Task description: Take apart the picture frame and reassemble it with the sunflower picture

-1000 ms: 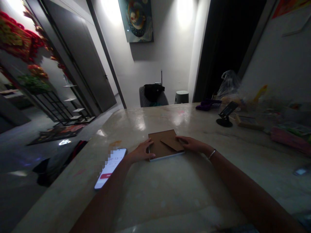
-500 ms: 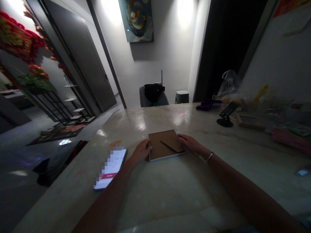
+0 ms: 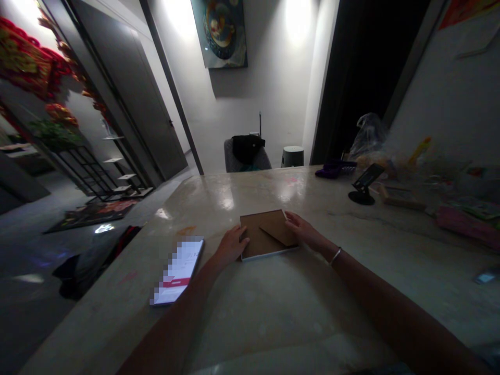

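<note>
A photo frame (image 3: 255, 240) lies face down in front of me, its brown backing board showing and a pale rim round the edge. A triangular brown stand flap (image 3: 278, 234) slants across its right half. At the frame's left side my left hand (image 3: 231, 245) is closed on the edge, thumb over the backing. My right hand (image 3: 302, 229) grips the opposite edge, with fingertips at the upper right corner. The fingers under the frame are hidden. A bracelet circles my right wrist. Left of my left forearm lies a lit phone (image 3: 177, 276), partly pixelated.
The marble-look table (image 3: 269, 317) carries a black phone stand (image 3: 363, 187), a purple item (image 3: 334, 169), a wooden frame (image 3: 402, 197), a clear plastic bag (image 3: 369, 138) and a pink item (image 3: 464, 224) on the right. A chair (image 3: 248, 156) stands beyond the far edge.
My left hand has slid slightly further over the frame's left edge. The frame has shifted a little to the right, and my right fingers have moved onto its upper right corner.
</note>
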Tool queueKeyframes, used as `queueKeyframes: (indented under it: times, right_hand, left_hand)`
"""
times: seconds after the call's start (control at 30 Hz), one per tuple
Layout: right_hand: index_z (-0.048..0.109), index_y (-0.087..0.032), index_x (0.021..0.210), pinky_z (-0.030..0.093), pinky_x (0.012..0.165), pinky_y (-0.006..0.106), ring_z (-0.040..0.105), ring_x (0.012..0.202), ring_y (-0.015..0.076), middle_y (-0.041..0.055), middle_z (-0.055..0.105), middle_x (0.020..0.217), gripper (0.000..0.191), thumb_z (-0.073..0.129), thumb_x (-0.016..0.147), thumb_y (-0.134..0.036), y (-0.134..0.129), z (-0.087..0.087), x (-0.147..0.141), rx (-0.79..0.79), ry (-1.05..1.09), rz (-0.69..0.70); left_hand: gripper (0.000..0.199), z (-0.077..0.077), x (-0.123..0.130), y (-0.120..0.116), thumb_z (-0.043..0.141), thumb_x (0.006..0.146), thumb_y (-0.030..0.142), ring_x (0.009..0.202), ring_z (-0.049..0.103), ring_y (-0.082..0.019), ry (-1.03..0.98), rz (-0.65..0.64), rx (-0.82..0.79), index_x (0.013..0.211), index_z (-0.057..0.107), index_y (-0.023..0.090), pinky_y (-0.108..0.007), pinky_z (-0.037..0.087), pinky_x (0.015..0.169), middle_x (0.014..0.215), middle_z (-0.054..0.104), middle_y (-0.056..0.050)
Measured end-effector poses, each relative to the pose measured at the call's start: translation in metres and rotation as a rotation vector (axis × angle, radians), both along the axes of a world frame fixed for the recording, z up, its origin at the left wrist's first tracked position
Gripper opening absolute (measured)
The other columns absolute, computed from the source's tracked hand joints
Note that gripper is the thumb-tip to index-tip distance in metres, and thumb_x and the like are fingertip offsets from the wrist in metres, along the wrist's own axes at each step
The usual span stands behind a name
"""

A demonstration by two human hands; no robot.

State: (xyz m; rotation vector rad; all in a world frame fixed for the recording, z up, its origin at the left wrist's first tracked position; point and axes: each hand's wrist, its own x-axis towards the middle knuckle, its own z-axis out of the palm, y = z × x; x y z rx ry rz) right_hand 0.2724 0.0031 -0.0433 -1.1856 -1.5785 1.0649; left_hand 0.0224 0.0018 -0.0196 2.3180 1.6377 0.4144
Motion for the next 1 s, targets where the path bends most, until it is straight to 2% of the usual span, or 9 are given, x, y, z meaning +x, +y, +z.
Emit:
queueKeyframes:
  times: [0.1, 0.17, 0.33, 0.57, 0.63, 0.73, 0.83, 0.9, 1.0]
  right_hand:
    - [0.037, -0.013, 0.130, 0.036, 0.099, 0.037, 0.043, 0.121, 0.0226, 0.0154, 0.040, 0.135, 0.055, 0.045, 0.081, -0.036, 0.005, -0.004, 0.002, -0.084, 0.001, -0.106]
    - [0.038, -0.014, 0.130, 0.037, 0.098, 0.037, 0.046, 0.118, 0.0219, 0.0146, 0.043, 0.133, 0.052, 0.044, 0.082, -0.034, 0.006, -0.006, 0.003, -0.099, -0.032, -0.139]
    - [0.049, -0.016, 0.122, 0.039, 0.094, 0.040, 0.053, 0.108, 0.0235, 0.0113, 0.056, 0.121, 0.044, 0.044, 0.081, -0.032, 0.005, -0.005, 0.001, 0.000, -0.233, -0.117]
    - [0.057, -0.016, 0.112, 0.040, 0.091, 0.037, 0.055, 0.103, 0.0237, 0.0111, 0.060, 0.113, 0.036, 0.043, 0.081, -0.029, 0.001, 0.000, 0.000, 0.093, -0.432, -0.133]
    - [0.049, -0.016, 0.121, 0.044, 0.083, 0.034, 0.058, 0.093, 0.0211, 0.0111, 0.062, 0.107, 0.042, 0.042, 0.082, -0.025, -0.001, 0.000, -0.001, 0.122, -0.441, -0.172]
    - [0.023, -0.017, 0.137, 0.045, 0.069, 0.030, 0.057, 0.074, 0.0166, 0.0077, 0.063, 0.090, 0.059, 0.040, 0.081, -0.018, -0.007, 0.005, -0.003, 0.268, -0.503, -0.251]
    - [0.008, -0.017, 0.141, 0.043, 0.061, 0.027, 0.051, 0.064, 0.0149, 0.0055, 0.058, 0.081, 0.067, 0.039, 0.082, -0.015, -0.014, 0.013, -0.005, 0.508, -0.592, -0.306]
    - [0.003, -0.017, 0.141, 0.041, 0.057, 0.026, 0.048, 0.062, 0.0147, 0.0062, 0.056, 0.081, 0.067, 0.038, 0.083, -0.016, -0.017, 0.019, -0.006, 0.642, -0.630, -0.343]
    - [-0.004, -0.018, 0.140, 0.041, 0.055, 0.026, 0.047, 0.063, 0.0153, 0.0067, 0.054, 0.082, 0.068, 0.035, 0.085, -0.015, -0.020, 0.022, -0.005, 0.779, -0.695, -0.378]
  left_hand:
    - [0.047, -0.001, 0.000, 0.000, 0.043, 0.078, 0.030, 0.121, 0.041, -0.025, -0.004, 0.014, -0.010, 0.121, 0.048, 0.013, -0.037, 0.029, 0.102, 0.133, 0.044, -0.013]
    - [0.049, -0.001, 0.001, -0.001, 0.043, 0.078, 0.032, 0.125, 0.036, -0.025, -0.005, 0.048, -0.011, 0.122, 0.047, 0.012, -0.038, 0.028, 0.103, 0.136, 0.039, -0.013]
    - [0.051, 0.002, 0.004, -0.003, 0.043, 0.079, 0.032, 0.124, 0.037, -0.025, 0.025, 0.032, 0.001, 0.123, 0.046, 0.006, -0.034, 0.027, 0.104, 0.136, 0.039, -0.017]
    - [0.045, 0.002, 0.003, -0.003, 0.045, 0.080, 0.034, 0.122, 0.040, -0.027, -0.008, 0.020, 0.013, 0.116, 0.053, 0.009, -0.036, 0.029, 0.103, 0.132, 0.044, -0.015]
    - [0.038, 0.001, 0.002, -0.002, 0.046, 0.080, 0.032, 0.114, 0.047, -0.026, -0.055, 0.019, 0.053, 0.110, 0.058, 0.011, -0.037, 0.034, 0.098, 0.123, 0.051, -0.014]
    - [0.038, 0.003, 0.002, -0.001, 0.051, 0.077, 0.022, 0.089, 0.057, -0.019, -0.177, 0.105, 0.246, 0.114, 0.053, 0.014, -0.034, 0.046, 0.081, 0.108, 0.057, -0.011]
    - [0.060, 0.009, 0.003, -0.003, 0.050, 0.075, 0.013, 0.064, 0.052, -0.010, -0.318, 0.152, 0.523, 0.132, 0.030, 0.019, -0.025, 0.046, 0.061, 0.094, 0.056, -0.004]
    - [0.069, 0.013, 0.004, -0.007, 0.048, 0.076, 0.011, 0.060, 0.048, -0.008, -0.366, 0.099, 0.663, 0.137, 0.018, 0.022, -0.021, 0.043, 0.057, 0.086, 0.054, 0.000]
    - [0.075, 0.014, 0.006, -0.011, 0.046, 0.077, 0.011, 0.057, 0.045, -0.006, -0.360, 0.033, 0.748, 0.139, 0.005, 0.023, -0.018, 0.040, 0.055, 0.081, 0.052, 0.002]
